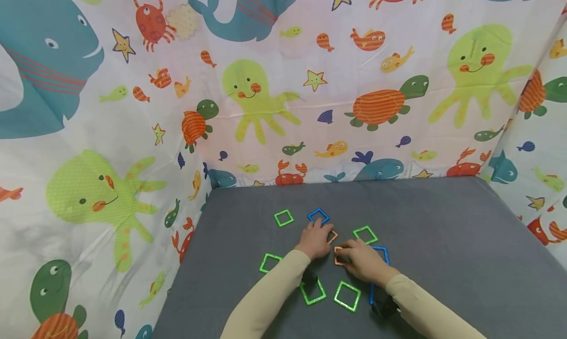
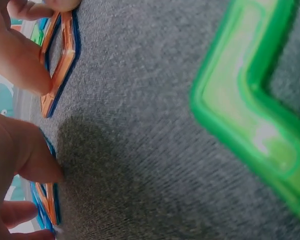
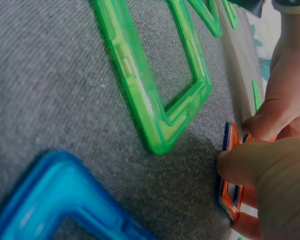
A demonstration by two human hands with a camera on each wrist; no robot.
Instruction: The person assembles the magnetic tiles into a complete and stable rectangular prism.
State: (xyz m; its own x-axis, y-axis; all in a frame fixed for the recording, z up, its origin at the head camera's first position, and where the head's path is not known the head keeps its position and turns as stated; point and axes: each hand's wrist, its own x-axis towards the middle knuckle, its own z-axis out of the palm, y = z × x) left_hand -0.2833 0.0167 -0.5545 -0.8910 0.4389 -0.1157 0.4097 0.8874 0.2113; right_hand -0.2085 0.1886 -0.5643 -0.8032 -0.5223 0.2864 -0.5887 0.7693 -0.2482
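Note:
Open-centred square magnetic tiles lie on the grey cloth. My right hand [image 1: 365,260] pinches an orange tile [image 3: 231,197] between thumb and fingers, its edge raised toward the other hand in the right wrist view. Just left of it, my left hand [image 1: 315,239] has thumb and fingers around a second orange tile [image 1: 334,238], partly hidden by the hand. Beyond the left fingertips lies a blue tile [image 1: 324,212]. The two orange tiles are close together but apart. In the left wrist view, the right fingers hold the upper orange tile [image 2: 65,62].
Green tiles lie around the hands: one far left [image 1: 280,212], one behind the right hand [image 1: 372,233], others nearer [image 1: 343,305]. More blue [image 1: 386,254] shows beside the right hand, partly covered by the wrist. A sea-animal printed curtain [image 1: 328,93] stands around the grey surface [image 1: 443,231].

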